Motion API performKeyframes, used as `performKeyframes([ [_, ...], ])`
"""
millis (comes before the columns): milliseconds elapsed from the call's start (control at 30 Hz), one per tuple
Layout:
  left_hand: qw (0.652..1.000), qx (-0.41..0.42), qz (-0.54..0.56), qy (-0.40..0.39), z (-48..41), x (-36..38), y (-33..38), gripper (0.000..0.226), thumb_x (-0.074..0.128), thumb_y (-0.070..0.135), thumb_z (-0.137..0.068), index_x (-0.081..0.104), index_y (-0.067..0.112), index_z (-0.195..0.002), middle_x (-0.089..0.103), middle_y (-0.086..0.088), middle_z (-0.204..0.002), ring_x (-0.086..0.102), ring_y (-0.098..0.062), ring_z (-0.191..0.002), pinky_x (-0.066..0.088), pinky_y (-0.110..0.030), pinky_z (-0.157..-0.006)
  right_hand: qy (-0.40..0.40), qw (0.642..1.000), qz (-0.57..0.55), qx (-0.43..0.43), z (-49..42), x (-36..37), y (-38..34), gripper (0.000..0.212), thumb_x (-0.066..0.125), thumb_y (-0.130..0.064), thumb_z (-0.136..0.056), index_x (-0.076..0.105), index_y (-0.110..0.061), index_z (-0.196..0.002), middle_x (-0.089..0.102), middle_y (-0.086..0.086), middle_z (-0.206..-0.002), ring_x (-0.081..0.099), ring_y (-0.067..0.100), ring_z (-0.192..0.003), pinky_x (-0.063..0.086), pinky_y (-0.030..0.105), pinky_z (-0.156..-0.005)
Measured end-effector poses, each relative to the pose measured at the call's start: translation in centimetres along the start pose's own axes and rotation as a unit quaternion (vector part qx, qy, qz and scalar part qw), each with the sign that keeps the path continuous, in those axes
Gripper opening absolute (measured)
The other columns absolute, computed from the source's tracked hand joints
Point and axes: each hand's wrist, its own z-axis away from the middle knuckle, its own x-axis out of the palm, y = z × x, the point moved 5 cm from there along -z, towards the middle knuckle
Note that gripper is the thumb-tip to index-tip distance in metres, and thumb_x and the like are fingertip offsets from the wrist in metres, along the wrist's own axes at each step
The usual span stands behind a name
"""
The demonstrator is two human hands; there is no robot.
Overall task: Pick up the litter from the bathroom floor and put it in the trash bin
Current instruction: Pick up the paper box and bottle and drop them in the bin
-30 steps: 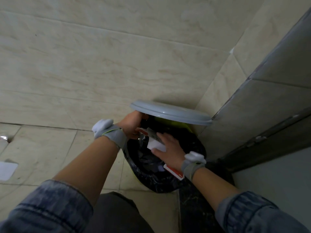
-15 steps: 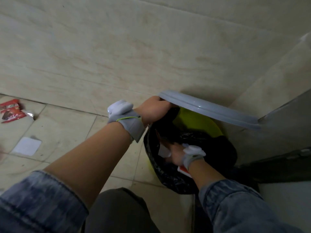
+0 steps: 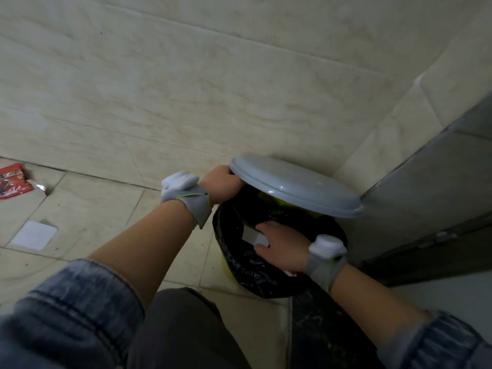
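Grey plastic, the lid [image 3: 295,191] is held tilted up at its left edge by the left hand [image 3: 223,183], whose fingers are curled under the rim and mostly hidden. Below it the bin [image 3: 269,278], lined with a black bag, stands in the corner against the wall [image 3: 213,89]. The right hand [image 3: 282,247] is reached into the opening, fingers loosely spread over a white paper [image 3: 254,237] that lies just inside the bag; whether the paper is pinched or already let go cannot be told. For this step to be done well, the lid should be kept high until the right hand is drawn clear, and the paper should be pushed below the bag's edge so it is not dragged out with the fingers. On the floor [image 3: 106,222] well to the left, a red wrapper [image 3: 13,181] and a white square [image 3: 34,235] remain to be collected.
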Motion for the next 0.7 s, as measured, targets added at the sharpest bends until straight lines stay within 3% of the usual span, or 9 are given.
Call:
performKeyframes([
  [100, 0.996, 0.0, -0.087, -0.012, 1.0, -0.3, -1.2, 0.033, 0.051, 0.022, -0.093, 0.062, -0.002, -0.114, 0.063, -0.022, -0.111, 0.06, -0.034, -0.098, 0.044, -0.036, -0.082, 0.017, 0.996, 0.062, -0.067, 3.3, -0.9, -3.5, 0.044, 0.041, -0.037, -0.093, 0.046, -0.012, -0.129, 0.047, 0.01, -0.135, 0.044, 0.028, -0.126, 0.037, 0.039, -0.105],
  [233, 0.99, -0.043, -0.134, -0.03, 2.4, -0.5, -4.3, 0.044, 0.049, 0.011, -0.091, 0.05, 0.016, -0.135, 0.053, -0.015, -0.138, 0.049, -0.028, -0.128, 0.04, -0.033, -0.099, 0.019, 0.983, 0.109, -0.147, 5.9, -1.2, -7.4, 0.033, 0.042, -0.034, -0.094, 0.056, -0.01, -0.112, 0.056, 0.01, -0.113, 0.055, 0.028, -0.103, 0.047, 0.039, -0.086],
  [333, 0.989, -0.077, -0.122, -0.023, 3.3, -1.1, -7.2, 0.051, 0.043, 0.003, -0.09, 0.049, 0.023, -0.136, 0.052, -0.013, -0.139, 0.052, -0.028, -0.125, 0.044, -0.034, -0.097, -0.012, 0.975, 0.119, -0.186, 5.8, -0.5, -9.7, 0.031, 0.042, -0.032, -0.094, 0.056, -0.01, -0.11, 0.056, 0.011, -0.11, 0.056, 0.028, -0.098, 0.049, 0.041, -0.081],
  [433, 0.987, -0.101, -0.126, 0.017, 4.3, -2.2, -10.3, 0.049, 0.04, 0.005, -0.09, 0.052, 0.026, -0.132, 0.053, -0.01, -0.138, 0.057, -0.03, -0.116, 0.048, -0.036, -0.095, 0.007, 0.969, 0.129, -0.208, 3.8, -0.7, -11.4, 0.031, 0.043, -0.029, -0.093, 0.055, -0.011, -0.114, 0.055, 0.01, -0.114, 0.054, 0.029, -0.103, 0.049, 0.042, -0.085],
  [567, 0.974, -0.174, -0.123, 0.079, 7.5, -6.0, -16.5, 0.043, 0.043, 0.016, -0.092, 0.051, 0.028, -0.132, 0.053, -0.009, -0.138, 0.056, -0.03, -0.115, 0.047, -0.033, -0.094, -0.012, 0.963, 0.166, -0.213, -1.2, 0.1, -14.9, 0.032, 0.043, -0.029, -0.093, 0.051, -0.012, -0.119, 0.052, 0.009, -0.122, 0.049, 0.029, -0.112, 0.046, 0.041, -0.087],
  [700, 0.953, -0.246, -0.151, 0.094, 11.3, -11.2, -23.2, 0.043, 0.044, 0.027, -0.092, 0.046, 0.03, -0.135, 0.051, -0.006, -0.14, 0.052, -0.028, -0.122, 0.043, -0.033, -0.099, -0.028, 0.96, 0.161, -0.229, -6.2, 1.6, -21.3, 0.04, 0.047, -0.032, -0.091, 0.05, -0.012, -0.125, 0.052, 0.011, -0.128, 0.05, 0.031, -0.118, 0.045, 0.041, -0.094],
])
